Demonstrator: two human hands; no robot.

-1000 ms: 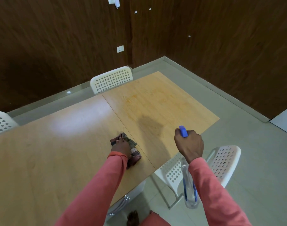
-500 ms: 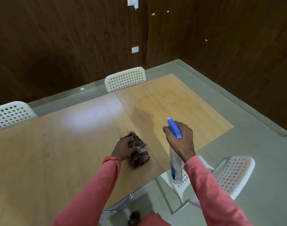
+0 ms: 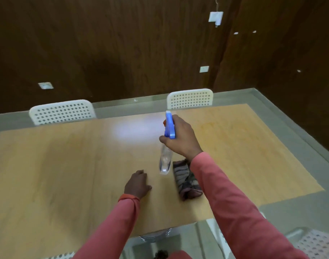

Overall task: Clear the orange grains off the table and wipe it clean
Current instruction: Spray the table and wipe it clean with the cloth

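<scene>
Our right hand (image 3: 180, 138) grips the spray bottle (image 3: 166, 146) by its blue trigger head, held above the desk (image 3: 47, 165) with the clear body hanging down near the middle. Our left hand (image 3: 138, 185) holds nothing and rests on the desk with fingers loosely bent, just left of the bottle. The cloth (image 3: 186, 179) lies bunched on the desk under our right forearm, apart from the left hand. No loose orange grains show; we see only a faint orange stain (image 3: 232, 133) on the far right part of the desk, well apart from both hands. Risks, as we judge them: the nozzle seems aimed at the middle, so spray may miss the stain entirely. The right sleeve (image 3: 225, 193) hangs over the cloth and could drag it or get wet. Too much liquid could run off the near edge onto the chair (image 3: 317, 243). Frame is blurry, so nozzle direction is uncertain.
</scene>
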